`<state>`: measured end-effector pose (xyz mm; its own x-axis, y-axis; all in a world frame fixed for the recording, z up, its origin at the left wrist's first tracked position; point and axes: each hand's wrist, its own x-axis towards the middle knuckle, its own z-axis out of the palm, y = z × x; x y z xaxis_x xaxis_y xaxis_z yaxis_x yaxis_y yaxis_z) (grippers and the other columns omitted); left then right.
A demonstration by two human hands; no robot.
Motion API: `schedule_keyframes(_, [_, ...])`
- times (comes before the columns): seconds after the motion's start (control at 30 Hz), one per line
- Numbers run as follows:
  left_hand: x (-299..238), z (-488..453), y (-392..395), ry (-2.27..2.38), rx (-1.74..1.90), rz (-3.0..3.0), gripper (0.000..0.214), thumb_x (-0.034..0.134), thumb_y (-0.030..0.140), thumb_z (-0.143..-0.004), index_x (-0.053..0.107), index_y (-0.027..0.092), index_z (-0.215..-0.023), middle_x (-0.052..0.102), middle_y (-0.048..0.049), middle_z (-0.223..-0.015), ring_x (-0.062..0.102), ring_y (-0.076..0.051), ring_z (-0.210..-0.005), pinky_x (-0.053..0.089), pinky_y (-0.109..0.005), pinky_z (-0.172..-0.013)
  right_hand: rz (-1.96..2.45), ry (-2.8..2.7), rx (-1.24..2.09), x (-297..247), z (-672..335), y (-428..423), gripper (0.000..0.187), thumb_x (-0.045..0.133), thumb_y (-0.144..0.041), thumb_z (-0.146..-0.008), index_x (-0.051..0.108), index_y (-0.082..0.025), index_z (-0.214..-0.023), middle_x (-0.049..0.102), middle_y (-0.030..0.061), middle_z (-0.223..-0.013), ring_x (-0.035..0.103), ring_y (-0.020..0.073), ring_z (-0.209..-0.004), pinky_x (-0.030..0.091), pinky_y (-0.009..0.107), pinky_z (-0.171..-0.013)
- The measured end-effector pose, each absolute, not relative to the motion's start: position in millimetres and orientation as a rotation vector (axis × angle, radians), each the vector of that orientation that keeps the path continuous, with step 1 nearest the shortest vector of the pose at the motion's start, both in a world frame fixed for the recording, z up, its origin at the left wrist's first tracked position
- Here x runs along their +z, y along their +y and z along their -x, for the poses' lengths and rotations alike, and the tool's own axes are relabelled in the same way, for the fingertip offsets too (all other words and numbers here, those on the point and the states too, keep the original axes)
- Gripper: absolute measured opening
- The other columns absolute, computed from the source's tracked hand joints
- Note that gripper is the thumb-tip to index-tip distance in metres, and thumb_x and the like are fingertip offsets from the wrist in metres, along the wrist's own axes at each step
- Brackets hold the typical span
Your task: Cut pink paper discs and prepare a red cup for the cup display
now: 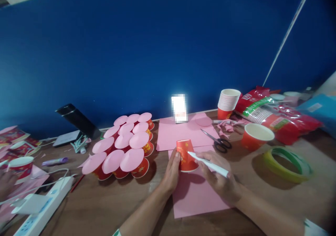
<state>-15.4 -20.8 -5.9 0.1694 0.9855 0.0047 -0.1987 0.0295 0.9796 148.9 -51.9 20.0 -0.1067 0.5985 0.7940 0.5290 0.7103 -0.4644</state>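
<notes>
In front of me a red paper cup [186, 155] stands upside down, its wide rim on a pink paper sheet [199, 197]. My left hand [172, 171] is closed round the cup's left side. A white pen [214, 166] is gripped in my right hand [220, 176], its tip at the cup's wall; whether it touches is hard to tell. Behind the cup lie another pink sheet [170, 134] and black-handled scissors [217, 140]. To the left, several upside-down red cups [140, 167] stand in rows with pink paper discs [132, 160] on top.
A stack of cups [229, 101], a single cup [256, 138], green-yellow tape [286, 166] and a red plastic pack [275, 115] are on the right. Leftward are a power strip [47, 208], a black bottle [77, 120] and another person's hand [6, 183]. A blue wall [131, 54] rises behind.
</notes>
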Motion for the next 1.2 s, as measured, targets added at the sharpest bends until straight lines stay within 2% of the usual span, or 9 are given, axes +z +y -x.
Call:
schedule_keyframes(0.17, [-7.6,17.5,-20.2,0.953,1.152,-1.143,0.049,0.053,0.055,-0.089,0.062,0.018,-0.121,0.065,-0.0115,-0.126,0.058,-0.028,-0.118,0.041,-0.040,-0.104,0.932,-1.758,0.102,17.4,-149.5,-50.4,0.011,0.053,-0.017,-0.094,0.062,-0.020,-0.100,0.071,0.0046,-0.084,0.069,0.0175,-0.073,0.058,0.030,-0.068])
schedule_keyframes(0.3, [-10.2,17.9,-19.8,0.918,1.151,-1.237,0.042,0.048,0.049,-0.094,0.062,0.019,-0.120,0.066,-0.0092,-0.123,0.058,-0.025,-0.115,0.042,-0.037,-0.102,0.932,-1.759,0.087,18.2,-149.2,-51.1,0.011,0.053,-0.020,-0.094,0.063,-0.019,-0.099,0.072,0.0051,-0.085,0.071,0.0186,-0.076,0.059,0.031,-0.070])
schedule_keyframes(0.4, [-10.9,17.2,-19.9,0.886,1.165,-1.208,0.045,0.047,0.051,-0.094,0.061,0.017,-0.120,0.068,-0.0098,-0.118,0.060,-0.026,-0.111,0.044,-0.037,-0.098,0.946,-1.738,0.085,20.6,-148.8,-52.8,0.011,0.053,-0.021,-0.094,0.063,-0.019,-0.099,0.072,0.0050,-0.085,0.071,0.0186,-0.076,0.060,0.032,-0.072])
schedule_keyframes(0.63, [-5.7,19.2,-20.6,0.955,1.160,-1.301,0.041,0.041,0.048,-0.097,0.063,0.017,-0.113,0.068,-0.0072,-0.114,0.060,-0.023,-0.104,0.044,-0.032,-0.093,0.970,-1.703,0.100,24.5,-150.4,-54.7,0.011,0.051,-0.020,-0.094,0.062,-0.018,-0.096,0.069,0.0045,-0.080,0.069,0.0179,-0.072,0.059,0.031,-0.069])
schedule_keyframes(0.8, [-5.0,19.1,-20.9,0.975,1.157,-1.291,0.040,0.043,0.050,-0.095,0.063,0.017,-0.107,0.069,-0.0072,-0.110,0.060,-0.022,-0.098,0.045,-0.032,-0.090,0.941,-1.724,0.073,22.6,-150.8,-52.3,0.011,0.052,-0.020,-0.094,0.062,-0.021,-0.099,0.070,0.0038,-0.083,0.069,0.0177,-0.073,0.059,0.029,-0.070])
schedule_keyframes(0.93, [-8.2,17.8,-20.7,0.945,1.150,-1.252,0.042,0.044,0.050,-0.095,0.062,0.018,-0.114,0.068,-0.0076,-0.114,0.061,-0.024,-0.103,0.044,-0.033,-0.093,0.933,-1.736,0.100,21.7,-150.6,-51.4,0.012,0.051,-0.021,-0.095,0.061,-0.023,-0.100,0.071,0.0038,-0.086,0.070,0.0177,-0.077,0.059,0.030,-0.072])
schedule_keyframes(1.2, [-7.1,17.9,-21.5,0.910,1.130,-1.239,0.041,0.043,0.048,-0.096,0.060,0.017,-0.118,0.067,-0.0085,-0.117,0.060,-0.024,-0.105,0.045,-0.034,-0.093,0.937,-1.724,0.065,24.2,-149.5,-52.3,0.011,0.052,-0.020,-0.094,0.062,-0.020,-0.098,0.072,0.0042,-0.083,0.070,0.0175,-0.074,0.059,0.028,-0.070])
